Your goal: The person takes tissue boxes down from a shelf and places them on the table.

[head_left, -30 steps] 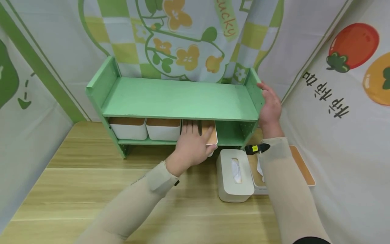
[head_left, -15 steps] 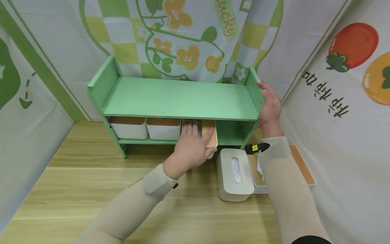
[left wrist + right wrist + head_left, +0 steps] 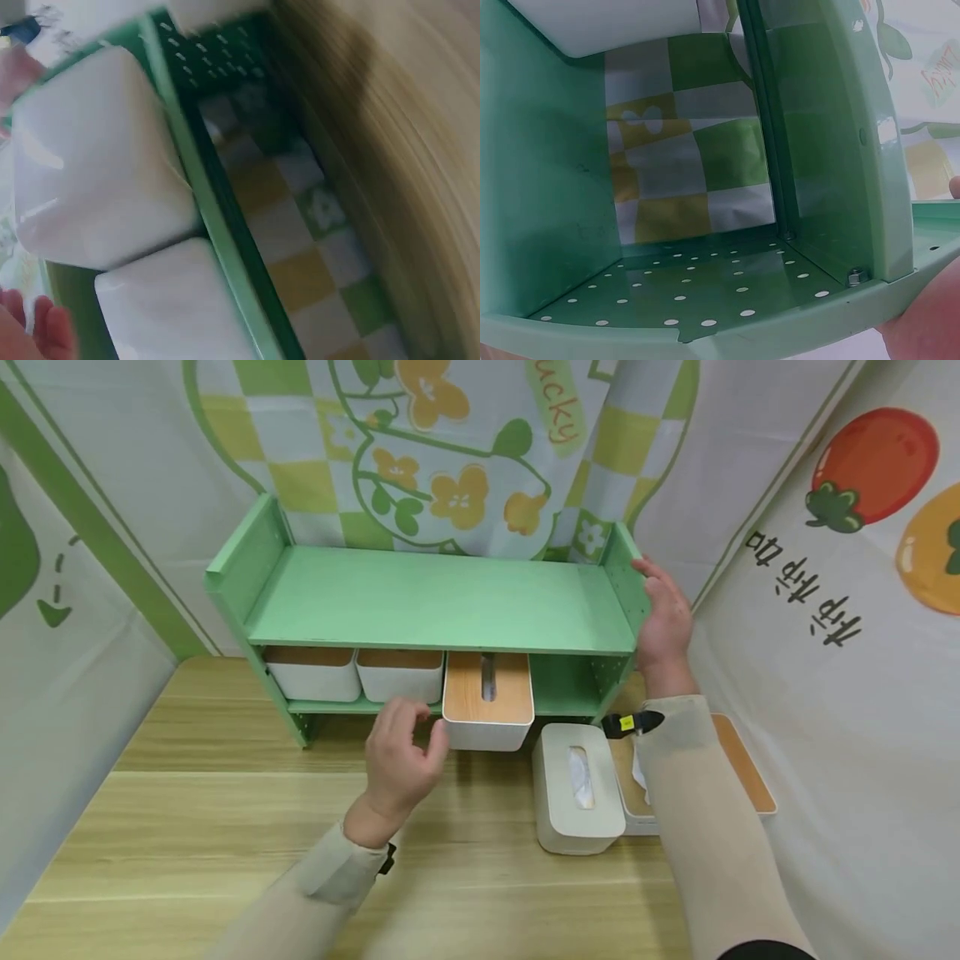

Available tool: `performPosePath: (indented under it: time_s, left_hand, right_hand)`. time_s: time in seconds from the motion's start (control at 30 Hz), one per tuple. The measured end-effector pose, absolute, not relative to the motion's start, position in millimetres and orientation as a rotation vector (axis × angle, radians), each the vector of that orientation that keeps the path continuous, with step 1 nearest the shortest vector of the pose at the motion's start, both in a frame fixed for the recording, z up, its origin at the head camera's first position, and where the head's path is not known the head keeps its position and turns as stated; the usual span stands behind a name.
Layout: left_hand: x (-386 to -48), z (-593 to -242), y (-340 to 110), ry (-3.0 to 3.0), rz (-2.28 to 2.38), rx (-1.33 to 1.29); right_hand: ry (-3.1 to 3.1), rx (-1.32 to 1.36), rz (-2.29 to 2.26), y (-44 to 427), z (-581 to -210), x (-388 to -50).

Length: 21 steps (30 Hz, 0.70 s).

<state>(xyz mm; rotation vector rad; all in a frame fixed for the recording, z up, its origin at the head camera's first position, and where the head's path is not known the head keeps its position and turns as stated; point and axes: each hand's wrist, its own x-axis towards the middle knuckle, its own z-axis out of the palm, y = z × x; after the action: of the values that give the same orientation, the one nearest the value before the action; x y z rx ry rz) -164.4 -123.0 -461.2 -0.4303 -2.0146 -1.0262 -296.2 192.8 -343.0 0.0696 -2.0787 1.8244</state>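
A green shelf (image 3: 450,602) stands on the wooden table. A white tissue box with a wood-look lid (image 3: 487,693) sits on its lower level and sticks out past the front edge. Two similar white boxes, a middle one (image 3: 400,677) and a left one (image 3: 313,675), stand beside it, farther in. My left hand (image 3: 401,768) is in the air just left of the protruding box, fingers loosely bent, holding nothing. My right hand (image 3: 665,627) rests against the outside of the right side panel (image 3: 626,578), fingertips over its edge; its thumb is hidden in the head view.
An off-white tissue box (image 3: 562,827) stands on the table before the shelf's right end. Beside it, partly under my right forearm, are flat wood-lidded boxes (image 3: 742,768). Printed cloth walls close in the back and sides. The lower level's right end (image 3: 570,685) shows bare green board.
My left hand has come off the top of the third box and drawn back to the left and toward me. That box stays put, its lid now uncovered. My right hand stays on the panel.
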Motion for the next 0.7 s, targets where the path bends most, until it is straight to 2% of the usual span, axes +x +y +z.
performPosePath:
  time_s: [0.1,0.2,0.4,0.7]
  left_hand:
    - [-164,-463,-129,-2.221,-1.277,-0.240]
    - [-166,-461,-131,-2.397,-1.772,0.002]
    - [-178,-453,-127,-2.155,-2.669,0.255]
    - [-184,-456,-129,-2.099,-2.748,0.292]
  right_hand:
    - [-2.065,0.073,1.831,192,-343,-297]
    - [-2.088,0.076,1.801,191,-343,-297]
    - [-2.106,0.077,1.777,191,-342,-294]
    - [-2.069,0.082,1.805,191,-341,-293]
